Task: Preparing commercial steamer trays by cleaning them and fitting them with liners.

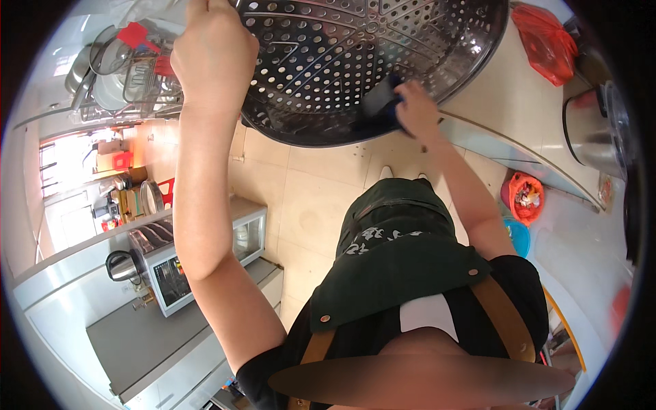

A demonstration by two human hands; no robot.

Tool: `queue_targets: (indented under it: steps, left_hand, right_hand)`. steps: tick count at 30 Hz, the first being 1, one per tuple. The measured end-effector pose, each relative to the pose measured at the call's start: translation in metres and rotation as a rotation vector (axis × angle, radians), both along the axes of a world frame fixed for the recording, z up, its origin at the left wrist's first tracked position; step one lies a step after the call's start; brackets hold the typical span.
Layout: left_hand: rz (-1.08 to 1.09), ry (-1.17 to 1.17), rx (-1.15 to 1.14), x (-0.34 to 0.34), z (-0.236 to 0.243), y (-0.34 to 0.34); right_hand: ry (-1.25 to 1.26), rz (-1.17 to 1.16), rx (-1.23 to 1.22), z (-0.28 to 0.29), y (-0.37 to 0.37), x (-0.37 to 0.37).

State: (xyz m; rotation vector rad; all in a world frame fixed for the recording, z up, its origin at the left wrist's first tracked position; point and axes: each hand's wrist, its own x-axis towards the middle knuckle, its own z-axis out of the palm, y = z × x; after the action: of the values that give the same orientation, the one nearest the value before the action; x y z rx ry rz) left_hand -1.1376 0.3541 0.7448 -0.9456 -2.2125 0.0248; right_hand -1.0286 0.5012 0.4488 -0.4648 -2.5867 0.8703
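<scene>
A large round metal steamer tray, punched with many holes, is held tilted in front of me at the top of the view. My left hand is closed in a fist at its left rim. Inside the lower right part of the tray, my right hand presses a dark blue and grey scrubbing pad or cloth against the metal. Motion blurs that hand and the pad, so the pad's exact kind is unclear. The tray's upper edge lies outside the view.
On the right, a pale counter bears a red plastic bag and a steel container. Below stand an orange-lined bin and a blue basin. At left are a dish rack, a kettle and a countertop oven.
</scene>
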Motion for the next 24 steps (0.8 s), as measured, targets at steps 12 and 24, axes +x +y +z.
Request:
queue_targets:
  steps: [12,24]
  left_hand:
    - [-0.042,0.026,-0.033,-0.016,-0.002,-0.002]
    - [-0.045,0.074,-0.031,-0.011,-0.003,0.004]
  right_hand:
    - [-0.457,0.042,0.253,-0.050,-0.003,-0.022]
    - [-0.109,0.425,-0.439,0.035,-0.140,-0.058]
